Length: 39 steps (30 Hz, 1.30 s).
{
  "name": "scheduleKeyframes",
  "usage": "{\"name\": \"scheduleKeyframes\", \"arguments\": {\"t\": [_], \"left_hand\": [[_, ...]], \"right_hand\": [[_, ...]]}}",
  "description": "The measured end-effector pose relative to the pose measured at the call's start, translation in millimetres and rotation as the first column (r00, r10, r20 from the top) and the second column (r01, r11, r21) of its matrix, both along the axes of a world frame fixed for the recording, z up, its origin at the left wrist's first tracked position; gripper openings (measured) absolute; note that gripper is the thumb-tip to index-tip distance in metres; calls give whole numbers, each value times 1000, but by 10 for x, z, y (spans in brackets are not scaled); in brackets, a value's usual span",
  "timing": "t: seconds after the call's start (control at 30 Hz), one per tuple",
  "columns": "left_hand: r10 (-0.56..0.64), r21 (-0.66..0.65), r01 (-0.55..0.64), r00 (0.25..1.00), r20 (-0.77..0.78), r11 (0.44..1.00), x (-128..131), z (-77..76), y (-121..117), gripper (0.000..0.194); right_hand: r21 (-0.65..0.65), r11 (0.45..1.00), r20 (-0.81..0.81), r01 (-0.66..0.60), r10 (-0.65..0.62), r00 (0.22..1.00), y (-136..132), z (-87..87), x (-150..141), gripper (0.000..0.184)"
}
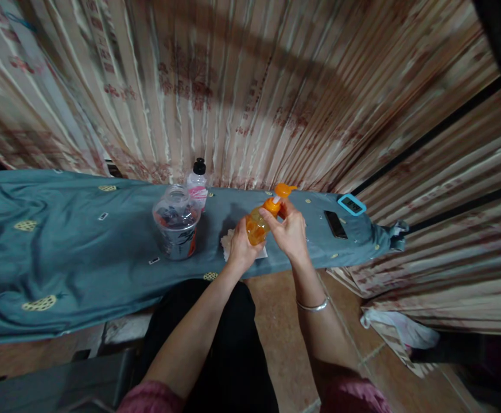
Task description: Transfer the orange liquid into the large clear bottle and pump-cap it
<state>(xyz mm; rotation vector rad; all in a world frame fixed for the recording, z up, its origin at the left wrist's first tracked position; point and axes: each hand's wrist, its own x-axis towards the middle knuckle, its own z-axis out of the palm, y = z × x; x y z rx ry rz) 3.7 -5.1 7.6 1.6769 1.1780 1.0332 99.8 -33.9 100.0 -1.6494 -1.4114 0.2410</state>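
In the head view, the left hand [240,244] wraps closed around the body of a translucent orange plastic pump bottle [259,222], about half full of orange liquid. The right hand [291,229] has its fingers curled shut on the bottle's orange pump neck, just under the spout. The bottle is tilted above a white cloth [228,241] lying near the front edge of the teal patterned table cover [61,241].

To the left stands a clear lidded plastic jar [176,222] with dark contents, and behind it a small clear bottle with a black cap [197,180]. A black phone [335,223] and a blue-framed timer [352,204] lie near the right end. The cover's left stretch is open.
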Motion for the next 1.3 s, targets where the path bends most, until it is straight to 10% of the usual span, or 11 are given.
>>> {"name": "scheduleKeyframes", "arguments": {"t": [0.4,0.67,0.93,1.17,1.3], "left_hand": [[-1,36,0,999,36,999,12,2,-1,74],[8,-4,-8,1000,28,1000,15,-8,12,74],[0,18,-1,999,38,1000,7,22,-13,71],[-26,-9,27,993,111,1000,14,-32,20,73],[-8,-4,8,999,52,1000,11,-8,5,70]], "right_hand": [[-53,958,-38,-283,281,959,28,113,252,54],[29,992,51,125,-126,991,48,-5,-66,46],[-103,967,66,-232,240,969,-24,110,205,47],[-23,999,78,48,-46,996,-23,-8,29,48],[-49,998,71,-45,49,996,-35,53,93,56]]}}
